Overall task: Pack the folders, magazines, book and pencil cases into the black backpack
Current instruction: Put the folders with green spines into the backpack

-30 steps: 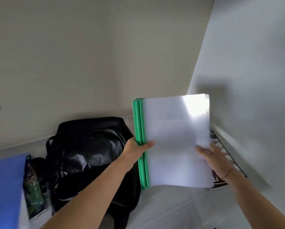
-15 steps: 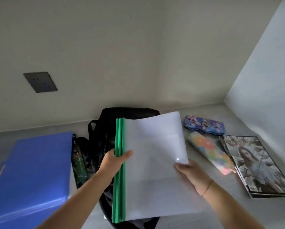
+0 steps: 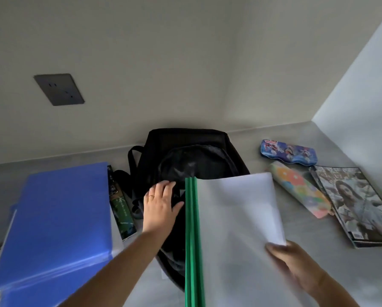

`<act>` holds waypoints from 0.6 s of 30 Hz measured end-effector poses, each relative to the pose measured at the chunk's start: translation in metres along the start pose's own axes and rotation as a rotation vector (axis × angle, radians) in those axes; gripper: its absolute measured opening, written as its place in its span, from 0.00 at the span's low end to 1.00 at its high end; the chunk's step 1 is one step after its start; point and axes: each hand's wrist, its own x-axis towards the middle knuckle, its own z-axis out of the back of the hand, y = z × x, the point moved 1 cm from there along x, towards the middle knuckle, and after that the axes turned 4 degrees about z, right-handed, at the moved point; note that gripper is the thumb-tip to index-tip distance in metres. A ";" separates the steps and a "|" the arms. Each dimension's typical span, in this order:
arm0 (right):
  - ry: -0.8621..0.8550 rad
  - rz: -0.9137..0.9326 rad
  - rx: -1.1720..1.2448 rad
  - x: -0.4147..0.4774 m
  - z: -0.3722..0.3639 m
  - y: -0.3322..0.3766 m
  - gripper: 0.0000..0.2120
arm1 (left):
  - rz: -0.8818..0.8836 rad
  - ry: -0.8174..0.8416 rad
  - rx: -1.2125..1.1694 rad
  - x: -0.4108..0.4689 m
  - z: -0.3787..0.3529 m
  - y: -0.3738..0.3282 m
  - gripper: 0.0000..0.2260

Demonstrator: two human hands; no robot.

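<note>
Two hands are shown, of which only one grips. The right hand (image 3: 296, 268) is closed on the near right corner of the green-spined folders (image 3: 234, 229), a set of translucent white covers. The exact lie of its fingers is blurred. The folders are held in the air, with their green spines to the left and running from near to far. They lie over the near right part of the black backpack (image 3: 185, 156) and hide it.

The left hand (image 3: 160, 204) is laid flat on the front of the backpack, just left of the green spines. Its fingers are straight and spread, and nothing is held in it. A ring is worn on one finger. The backpack lies on the grey surface (image 3: 331, 269) with its far end against the wall (image 3: 163, 63); a strap loop is seen at its far left.

A dark green volume (image 3: 122, 210), book or magazine not distinguishable, lies just left of the backpack. It is partly covered by the blue folder (image 3: 59, 218), which lies further left.

To the right of the backpack a floral pencil case (image 3: 300, 191) lies near the folders' far right corner. A blue pencil case (image 3: 288, 151) with cartoon print lies beyond it, towards the wall. A stack of magazines (image 3: 354, 204) lies at the far right, just beside the floral case.

A dark wall socket (image 3: 59, 89) is set in the wall at upper left.
</note>
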 end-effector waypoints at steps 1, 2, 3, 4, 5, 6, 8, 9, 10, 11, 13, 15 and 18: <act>0.002 -0.001 -0.024 -0.003 0.007 0.000 0.06 | -0.100 0.087 0.151 0.013 -0.002 0.003 0.31; 0.008 -0.001 -0.036 -0.006 0.013 0.000 0.06 | -0.168 0.185 0.276 0.023 -0.008 0.006 0.35; 0.023 -0.002 -0.040 -0.010 0.017 0.000 0.06 | -0.215 0.267 0.386 0.031 -0.014 0.009 0.38; 0.035 0.000 -0.045 -0.013 0.021 0.000 0.06 | -0.252 0.313 0.473 0.038 -0.021 0.012 0.40; 0.043 0.002 -0.054 -0.015 0.024 -0.001 0.07 | -0.281 0.333 0.530 0.043 -0.027 0.014 0.40; 0.045 0.002 -0.059 -0.016 0.026 -0.002 0.07 | -0.313 0.333 0.566 0.049 -0.031 0.015 0.39; 0.060 -0.006 -0.047 -0.020 0.030 -0.004 0.08 | -0.356 0.326 0.637 0.059 -0.039 0.014 0.37; 0.074 -0.010 -0.037 -0.022 0.031 -0.005 0.08 | -0.372 0.332 0.678 0.063 -0.042 0.014 0.37; 0.090 -0.015 -0.028 -0.023 0.031 -0.005 0.09 | -0.391 0.341 0.695 0.067 -0.043 0.013 0.36; 0.108 -0.023 -0.019 -0.025 0.032 -0.004 0.10 | -0.414 0.342 0.684 0.070 -0.043 0.013 0.35; 0.158 -0.036 -0.002 -0.027 0.033 -0.003 0.12 | -0.494 0.273 0.617 0.075 -0.043 0.014 0.29; 0.207 -0.032 -0.006 -0.029 0.032 -0.002 0.13 | -0.553 0.168 0.607 0.081 -0.036 0.007 0.16; 0.255 -0.024 -0.031 -0.031 0.025 0.001 0.13 | -0.390 0.314 0.539 0.094 -0.024 0.000 0.07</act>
